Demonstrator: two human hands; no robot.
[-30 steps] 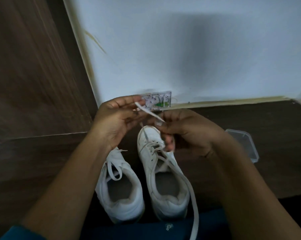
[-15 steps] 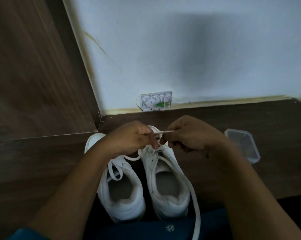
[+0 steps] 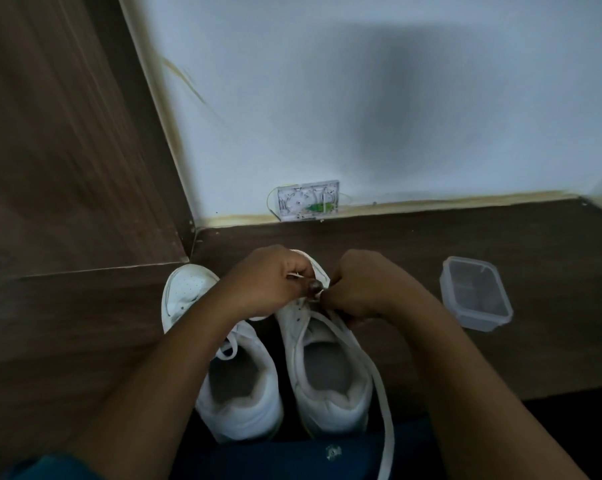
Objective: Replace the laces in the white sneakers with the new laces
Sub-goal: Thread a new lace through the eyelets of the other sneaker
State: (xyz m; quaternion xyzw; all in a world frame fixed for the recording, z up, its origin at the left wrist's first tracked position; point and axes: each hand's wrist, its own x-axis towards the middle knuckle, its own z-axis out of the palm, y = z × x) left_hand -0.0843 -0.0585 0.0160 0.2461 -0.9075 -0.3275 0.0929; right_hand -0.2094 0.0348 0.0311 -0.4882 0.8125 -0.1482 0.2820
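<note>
White leather under dim light: through the head camera I see the two sneakers standing side by side on the dark wood floor (image 3: 500, 358), toes toward the wall. The job looks mid-way at best. The sneaker at 6 o'clock (image 3: 327, 379) has lacing only near its toe end, as far as the hands let me see. One long white lace (image 3: 380, 384) trails loose past its collar and off the frame at 5 o'clock. The sneaker at 7 o'clock (image 3: 237, 389) shows a lace loop (image 3: 228, 348) at its tongue; whether that one is old or new I cannot tell.

Both hands meet over the toe-end eyelets of the 6 o'clock sneaker. The left hand (image 3: 268, 282) is curled tight, pinching a short stretch of lace between thumb and fingers. The right hand (image 3: 358, 289), also closed, grips the lace just beside it, knuckles almost touching the left. An open clear plastic container (image 3: 476, 296) sits apart at 4 o'clock.
</note>
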